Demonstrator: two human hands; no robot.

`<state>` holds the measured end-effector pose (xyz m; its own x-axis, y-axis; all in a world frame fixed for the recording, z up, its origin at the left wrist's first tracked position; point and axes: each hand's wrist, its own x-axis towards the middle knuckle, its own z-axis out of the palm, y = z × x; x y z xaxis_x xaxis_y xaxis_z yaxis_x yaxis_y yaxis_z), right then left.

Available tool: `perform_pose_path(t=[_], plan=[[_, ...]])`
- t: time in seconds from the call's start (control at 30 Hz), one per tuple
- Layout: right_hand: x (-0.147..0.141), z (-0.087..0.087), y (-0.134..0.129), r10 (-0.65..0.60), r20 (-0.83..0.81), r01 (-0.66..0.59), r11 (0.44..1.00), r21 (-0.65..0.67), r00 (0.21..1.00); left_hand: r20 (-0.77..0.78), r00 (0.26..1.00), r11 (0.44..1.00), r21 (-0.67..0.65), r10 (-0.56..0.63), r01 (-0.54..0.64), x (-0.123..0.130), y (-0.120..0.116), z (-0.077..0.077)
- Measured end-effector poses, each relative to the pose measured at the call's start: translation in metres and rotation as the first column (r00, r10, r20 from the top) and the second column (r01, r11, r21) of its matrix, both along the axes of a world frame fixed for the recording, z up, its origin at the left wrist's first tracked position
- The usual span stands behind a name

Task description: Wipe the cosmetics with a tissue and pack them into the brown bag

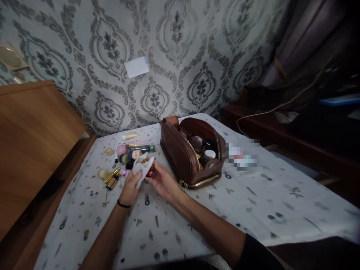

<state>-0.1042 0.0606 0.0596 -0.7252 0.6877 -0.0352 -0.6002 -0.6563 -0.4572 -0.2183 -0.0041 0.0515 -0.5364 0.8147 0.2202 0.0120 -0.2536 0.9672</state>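
Observation:
A white cloth or tissue [139, 165] is bunched in my left hand [129, 190], its fingers closed on it. My right hand [164, 183] grips a small shiny red and amber item [151, 171], perhaps a bottle, pressed against the cloth. Fingers and cloth cover much of it, so its exact kind is unclear. Just beyond my hands lie cosmetics, among them a green-capped tube [146, 148], a pink round item [121, 150] and several gold tubes [111, 179]. To the right stands an unzipped brown leather toiletry bag [176, 155] with jars and bottles inside, including a white-lidded jar [209, 154].
The table has a patterned white cover [174, 225]. A cream tube [129, 136] lies near the patterned wall [177, 45]. At the left rises a wooden panel [36, 131]. A blurred-out packet [242, 155] sits right of the bag; a white cable [270, 111] hangs behind it.

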Motion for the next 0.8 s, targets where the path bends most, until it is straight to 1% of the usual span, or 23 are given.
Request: perform_pose_path(t=[0.07, 0.13, 0.17, 0.23, 0.3, 0.4, 0.5, 0.57, 0.63, 0.73, 0.8], plan=[[-0.001, -0.002, 0.002, 0.008, 0.036, -0.008, 1.0, -0.01, 0.999, 0.004, 0.997, 0.996, -0.032, -0.081, 0.081, 0.006, -0.002, 0.003], [-0.001, -0.005, 0.002, 0.021, 0.064, -0.02, 1.0, -0.003, 0.998, -0.051, 0.991, 0.991, -0.058, -0.122, 0.119, 0.009, -0.005, 0.005], [-0.002, -0.007, 0.001, 0.026, 0.073, -0.026, 1.0, 0.007, 0.997, -0.092, 0.99, 0.993, -0.066, -0.107, 0.101, 0.01, -0.006, 0.006], [-0.003, -0.008, -0.002, 0.032, 0.088, -0.035, 0.999, 0.033, 0.996, -0.144, 0.989, 0.996, -0.084, -0.036, 0.024, 0.01, -0.007, 0.007], [-0.003, -0.008, -0.006, 0.04, 0.095, -0.046, 0.997, 0.066, 0.995, -0.158, 0.987, 0.993, -0.108, 0.033, -0.051, 0.01, -0.007, 0.01], [-0.001, -0.002, -0.012, 0.063, 0.096, -0.076, 0.986, 0.146, 0.993, -0.171, 0.981, 0.983, -0.143, 0.093, -0.118, 0.008, -0.007, 0.014], [0.002, 0.005, -0.016, 0.078, 0.113, -0.099, 0.976, 0.192, 0.991, -0.093, 0.978, 0.965, -0.167, 0.187, -0.2, 0.006, -0.007, 0.016], [0.003, 0.006, -0.018, 0.075, 0.116, -0.094, 0.981, 0.171, 0.99, -0.017, 0.965, 0.949, -0.177, 0.26, -0.259, 0.003, -0.007, 0.015], [0.003, 0.005, -0.019, 0.074, 0.104, -0.09, 0.985, 0.149, 0.992, 0.03, 0.951, 0.94, -0.17, 0.306, -0.297, 0.001, -0.005, 0.013], [0.002, 0.003, -0.017, 0.11, 0.076, -0.119, 0.984, 0.129, 0.991, 0.073, 0.945, 0.94, -0.153, 0.32, -0.306, 0.0, -0.001, 0.009], [0.001, 0.001, -0.014, 0.14, 0.066, -0.145, 0.985, 0.095, 0.988, 0.098, 0.949, 0.948, -0.149, 0.298, -0.283, 0.001, 0.001, 0.008]])
